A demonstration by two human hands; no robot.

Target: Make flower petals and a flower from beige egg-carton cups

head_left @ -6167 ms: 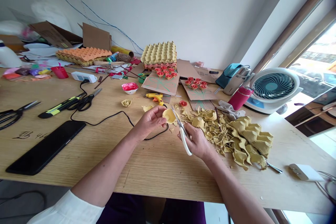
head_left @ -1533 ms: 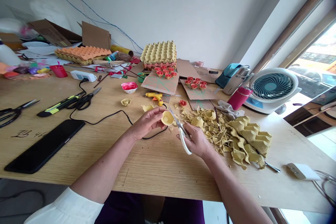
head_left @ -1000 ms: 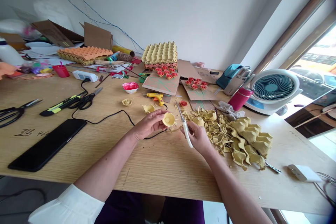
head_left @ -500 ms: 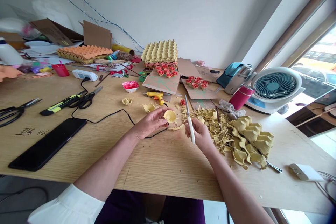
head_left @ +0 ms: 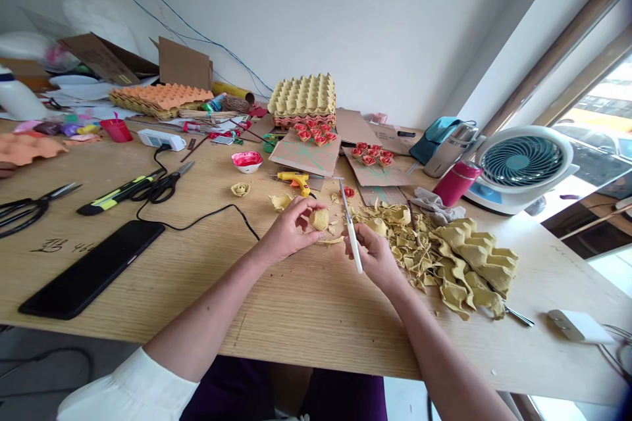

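Note:
My left hand (head_left: pixel 289 230) pinches a small yellow egg-carton cup (head_left: pixel 319 218) just above the wooden table (head_left: pixel 197 276). My right hand (head_left: pixel 375 256) is closed around white-handled scissors (head_left: pixel 351 237), blades together and pointing up and away, a short gap to the right of the cup. A curved yellow trimming (head_left: pixel 330 241) lies on the table between my hands. Right of my right hand spreads a heap of yellow carton scraps (head_left: pixel 444 256).
A yellow glue gun (head_left: pixel 295 180) with a black cord lies behind my hands. Red paper roses (head_left: pixel 314 135) sit on cardboard near stacked egg trays (head_left: pixel 302 96). A fan (head_left: pixel 518 166), red bottle (head_left: pixel 457 183), black phone (head_left: pixel 93 268), black scissors (head_left: pixel 162 188) and a utility knife (head_left: pixel 116 195) are around.
The scissors left the cup's rim and swung upright with blades shut. A cut strip dropped onto the table. My left hand turned the cup, so its open mouth no longer faces me.

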